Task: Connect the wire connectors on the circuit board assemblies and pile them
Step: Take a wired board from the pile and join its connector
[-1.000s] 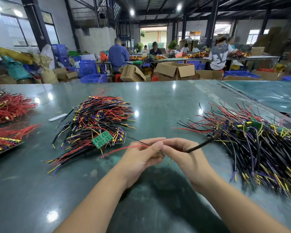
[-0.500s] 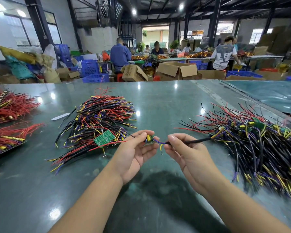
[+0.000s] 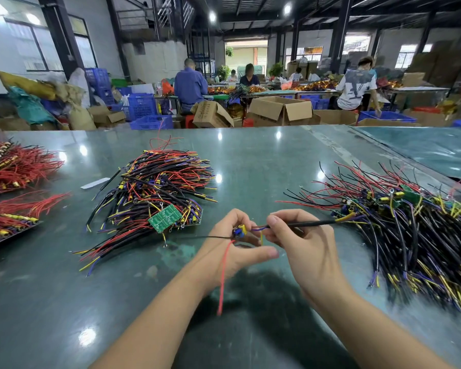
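Our left hand (image 3: 232, 251) pinches a small assembly (image 3: 240, 231) — likely a circuit board, blurred — above the table (image 3: 250, 161); our right hand (image 3: 301, 243) grips its black wire (image 3: 312, 223). Finished pile (image 3: 155, 193) left, unsorted heap (image 3: 410, 235) right.

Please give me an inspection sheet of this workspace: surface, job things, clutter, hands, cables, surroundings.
Surface: glossy green table with lamp reflections.
Job's things: small assembly with yellow and blue parts held between both hands; finished pile at left with a green circuit board on top; unsorted pile at right.
Clutter: white strip; red wire bundles at far left.
Grips: left hand holds the assembly; right hand pinches a black sleeved wire.
Cables: red wire hangs down over the left hand.
Surroundings: workers, cardboard boxes, blue crates.
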